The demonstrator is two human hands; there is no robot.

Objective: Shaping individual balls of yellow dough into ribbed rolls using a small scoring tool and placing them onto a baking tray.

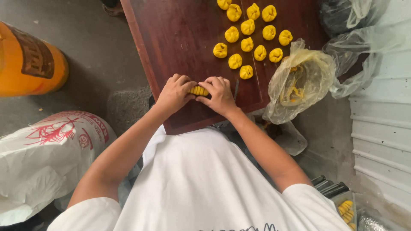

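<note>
A yellow dumpling (199, 90) is pinched between the left hand (174, 93) and right hand (220, 95) over the wooden board (180, 47), so its folds get squeezed together.

Board (184, 38): dark, smooth, semi-gloss wood. Dumplings (247, 30) at 12 o'clock: matt yellow dough. Bag (306, 81) at 2 o'clock: thin, crinkled clear plastic. Sack (38, 162) at 8 o'clock: white plastic. Floor (98, 51): rough concrete.
</note>
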